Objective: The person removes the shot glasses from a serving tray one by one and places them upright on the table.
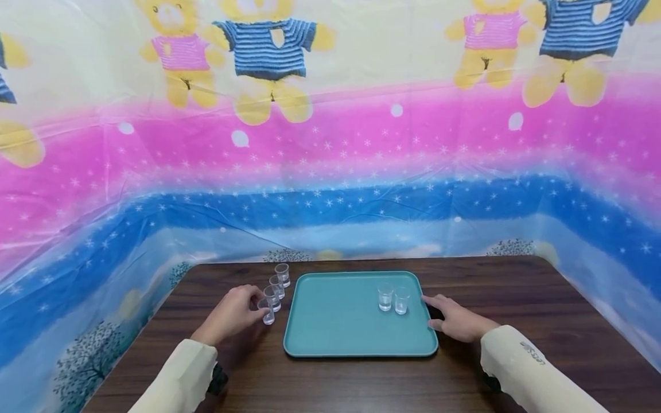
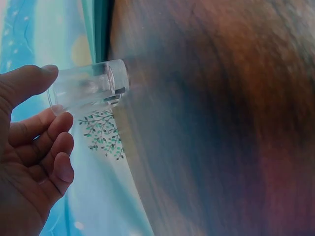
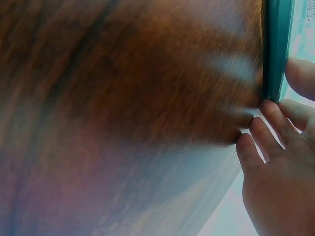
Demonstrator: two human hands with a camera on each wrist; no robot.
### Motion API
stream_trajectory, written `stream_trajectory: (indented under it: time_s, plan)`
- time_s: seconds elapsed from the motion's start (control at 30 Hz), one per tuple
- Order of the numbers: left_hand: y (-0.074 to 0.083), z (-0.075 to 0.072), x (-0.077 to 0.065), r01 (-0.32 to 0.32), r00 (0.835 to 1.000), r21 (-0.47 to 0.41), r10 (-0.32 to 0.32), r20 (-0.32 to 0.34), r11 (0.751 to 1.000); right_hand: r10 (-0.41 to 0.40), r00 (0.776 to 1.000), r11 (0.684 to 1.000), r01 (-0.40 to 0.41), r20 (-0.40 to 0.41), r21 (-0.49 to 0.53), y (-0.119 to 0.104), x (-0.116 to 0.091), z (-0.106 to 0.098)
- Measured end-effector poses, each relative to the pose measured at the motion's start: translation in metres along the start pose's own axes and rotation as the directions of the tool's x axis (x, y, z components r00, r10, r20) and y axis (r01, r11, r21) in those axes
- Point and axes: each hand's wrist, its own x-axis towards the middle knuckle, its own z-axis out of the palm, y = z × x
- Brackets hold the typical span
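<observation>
My left hand (image 1: 234, 312) pinches the nearest small clear shot glass (image 1: 268, 314) near its rim, between thumb and fingers. In the left wrist view this glass (image 2: 88, 86) stands on the table, and the other fingers curl loosely beside it. Behind it, several similar glasses (image 1: 283, 276) form a row along the left of the teal tray (image 1: 341, 332). Two more clear glasses (image 1: 385, 299) stand on the tray's right part. My right hand (image 1: 457, 318) touches the tray's right edge with fairly straight fingers; its thumb (image 3: 302, 78) is by the rim in the right wrist view.
The tray lies on a dark wood-grain table (image 1: 351, 384), near its far edge. Behind and beside the table hangs a printed cloth (image 1: 330, 149) with bears, snowflakes and trees. Table surface extends in front of the tray and to its right.
</observation>
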Motion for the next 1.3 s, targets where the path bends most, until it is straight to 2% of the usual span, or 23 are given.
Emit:
stream_trajectory:
  time_s: [0.17,0.27,0.37,0.47,0.6,0.73,0.87,0.97,1.03,1.13,1.3]
  plan:
    - [0.0,0.0,0.001,0.006,1.0,0.021,-0.005,-0.022,1.0,-0.01,1.0,1.0,0.01,-0.006,-0.006,0.001,0.0,0.0]
    - [0.003,0.0,0.0,-0.007,0.996,0.055,0.012,-0.093,0.998,-0.012,1.0,1.0,0.012,-0.005,-0.004,0.001,0.0,0.0]
    - [0.009,0.001,0.002,-0.05,0.982,0.079,0.063,-0.176,0.996,-0.01,1.0,1.0,0.01,-0.005,-0.003,0.002,0.0,0.0]
    - [0.019,0.004,0.006,-0.123,0.969,0.069,0.135,-0.209,0.99,-0.004,1.0,1.0,0.004,-0.005,-0.002,0.002,-0.001,0.0]
    - [0.038,0.015,0.017,-0.226,0.954,0.057,0.233,-0.188,0.973,-0.008,1.0,1.0,0.008,-0.004,0.002,0.0,-0.002,0.0]
    - [0.055,0.031,0.033,-0.303,0.937,0.071,0.31,-0.159,0.95,-0.009,1.0,1.0,0.009,-0.006,0.003,-0.001,-0.001,0.0]
    - [0.067,0.046,0.047,-0.384,0.913,0.041,0.386,-0.135,0.922,-0.001,1.0,1.0,0.001,-0.007,0.006,-0.001,0.0,0.001]
    - [0.074,0.056,0.056,-0.444,0.888,0.032,0.444,-0.12,0.896,-0.003,1.0,1.0,0.003,-0.008,0.003,-0.001,0.0,0.001]
    - [0.08,0.06,0.06,-0.46,0.881,0.025,0.46,-0.109,0.888,-0.001,1.0,1.0,0.001,-0.01,0.0,-0.001,0.0,0.002]
    - [0.092,0.067,0.065,-0.453,0.887,0.016,0.453,-0.089,0.891,0.002,1.0,1.0,-0.002,-0.014,-0.004,0.0,0.001,0.002]
    - [0.118,0.085,0.077,-0.391,0.92,-0.031,0.391,-0.006,0.92,-0.004,1.0,1.0,0.004,-0.014,-0.009,0.001,0.001,0.001]
